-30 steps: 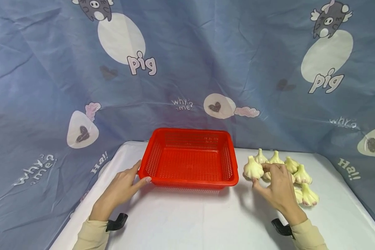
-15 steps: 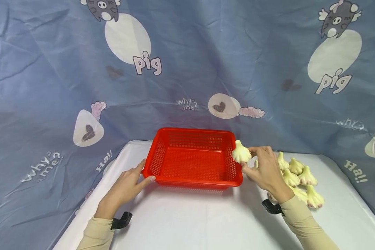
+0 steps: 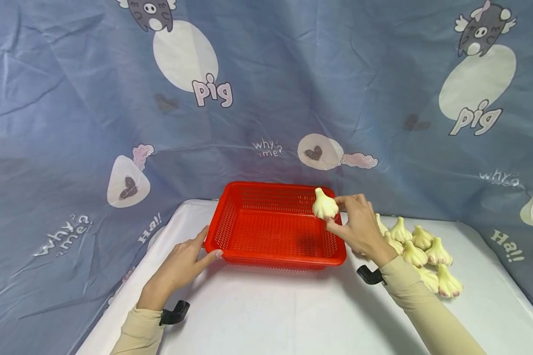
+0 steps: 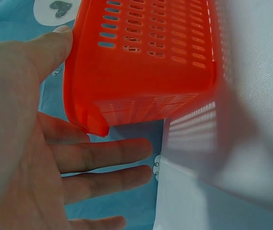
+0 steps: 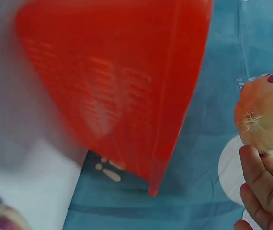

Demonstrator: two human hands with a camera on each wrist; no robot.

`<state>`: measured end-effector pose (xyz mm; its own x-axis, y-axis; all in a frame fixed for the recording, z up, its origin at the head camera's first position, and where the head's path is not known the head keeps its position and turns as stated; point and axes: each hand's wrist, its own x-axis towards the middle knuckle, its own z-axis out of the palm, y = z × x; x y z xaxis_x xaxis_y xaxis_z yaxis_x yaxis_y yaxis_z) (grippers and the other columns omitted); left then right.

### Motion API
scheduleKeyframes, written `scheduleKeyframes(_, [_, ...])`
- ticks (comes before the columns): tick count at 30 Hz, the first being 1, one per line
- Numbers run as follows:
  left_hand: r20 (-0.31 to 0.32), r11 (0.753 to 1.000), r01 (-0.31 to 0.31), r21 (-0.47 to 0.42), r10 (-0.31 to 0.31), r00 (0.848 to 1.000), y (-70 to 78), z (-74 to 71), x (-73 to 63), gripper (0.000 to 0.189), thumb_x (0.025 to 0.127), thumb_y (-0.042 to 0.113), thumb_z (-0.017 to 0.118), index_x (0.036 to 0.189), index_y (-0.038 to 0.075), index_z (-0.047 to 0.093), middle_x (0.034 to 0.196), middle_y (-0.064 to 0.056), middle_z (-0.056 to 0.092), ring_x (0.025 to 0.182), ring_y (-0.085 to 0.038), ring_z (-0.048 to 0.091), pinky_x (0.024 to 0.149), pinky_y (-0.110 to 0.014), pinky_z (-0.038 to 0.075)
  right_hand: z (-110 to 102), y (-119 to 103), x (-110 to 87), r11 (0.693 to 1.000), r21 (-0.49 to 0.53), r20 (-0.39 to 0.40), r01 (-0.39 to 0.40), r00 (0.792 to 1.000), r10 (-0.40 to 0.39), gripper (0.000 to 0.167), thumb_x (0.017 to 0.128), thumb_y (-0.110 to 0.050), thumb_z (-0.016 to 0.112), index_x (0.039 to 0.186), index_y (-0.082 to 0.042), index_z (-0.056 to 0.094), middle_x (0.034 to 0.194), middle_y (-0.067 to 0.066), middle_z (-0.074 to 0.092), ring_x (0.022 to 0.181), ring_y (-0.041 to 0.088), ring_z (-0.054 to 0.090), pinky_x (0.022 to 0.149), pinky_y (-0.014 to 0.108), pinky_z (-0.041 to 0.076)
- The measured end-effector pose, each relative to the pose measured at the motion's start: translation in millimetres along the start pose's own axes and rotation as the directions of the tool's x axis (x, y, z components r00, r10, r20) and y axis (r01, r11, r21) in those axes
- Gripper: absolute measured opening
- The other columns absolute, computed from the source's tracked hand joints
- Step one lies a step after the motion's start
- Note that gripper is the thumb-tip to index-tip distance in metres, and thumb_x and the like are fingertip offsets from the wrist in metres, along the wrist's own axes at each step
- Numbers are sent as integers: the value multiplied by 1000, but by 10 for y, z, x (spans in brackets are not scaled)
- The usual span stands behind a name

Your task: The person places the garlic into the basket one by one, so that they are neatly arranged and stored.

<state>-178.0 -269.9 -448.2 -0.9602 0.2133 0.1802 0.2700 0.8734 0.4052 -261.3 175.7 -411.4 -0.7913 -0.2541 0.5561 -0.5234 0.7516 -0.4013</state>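
Note:
A red plastic basket with slotted walls stands on the white table. At its near left corner my left hand touches the rim with thumb and forefinger; the left wrist view shows the other fingers straight and spread. My right hand pinches a garlic bulb between thumb and fingers, neck up, above the basket's right side. Seen from the right wrist, the bulb shows its rooty base and purple patches. The inside of the basket shows only its bare red floor. Part of the right wall is hidden behind my right hand.
Several more garlic bulbs lie in a loose group to the right of the basket, some partly covered by my right forearm. A blue printed cloth hangs behind the white table.
My right hand has lifted the garlic bulb from the group and carried it left, from beside the basket to over its right side. The left hand stays at the basket's corner.

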Motion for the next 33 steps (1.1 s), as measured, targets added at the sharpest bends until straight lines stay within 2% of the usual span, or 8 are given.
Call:
scheduleKeyframes(11, [25,1000,13,7,-13,1000,-9,-4,3,94,100,56,68,163,-5,33,86,-6,64,79,-18,61,84,-48,55,212,-138,353,1000,4,107,1,994,-2,48,83,-40,73,117,-6,69,95,5,72,103,25,53,85,40,36])
scheduleKeyframes(16, [31,1000,19,11,-19,999,-9,-10,2,93,100,51,70,164,-4,31,82,-4,62,76,-16,58,82,-45,54,209,-157,450,1000,1,149,-6,989,5,49,84,-41,74,116,-4,69,96,7,71,106,27,53,88,44,39])
scheduleKeyframes(24, [35,1000,18,-3,-18,999,0,-14,-15,95,101,56,66,164,-4,30,96,-12,70,87,-21,67,91,-53,56,150,-166,553,1000,-6,171,7,985,-6,48,85,-40,72,116,-3,71,97,7,73,103,29,54,88,47,40])
scheduleKeyframes(31, [28,999,11,-49,-10,1000,-33,9,-27,94,101,52,68,165,-4,28,127,-24,72,114,-37,72,103,-58,53,127,-268,723,1000,11,195,20,981,-22,50,87,-42,70,118,-2,71,101,9,74,107,32,54,93,52,42])
scheduleKeyframes(33, [42,996,15,-88,-12,999,-39,11,-23,95,101,52,68,165,-4,26,129,-24,72,117,-39,71,104,-59,52,140,-302,780,1000,23,207,17,978,-21,51,88,-42,70,119,-2,70,102,10,74,108,32,54,94,53,42])
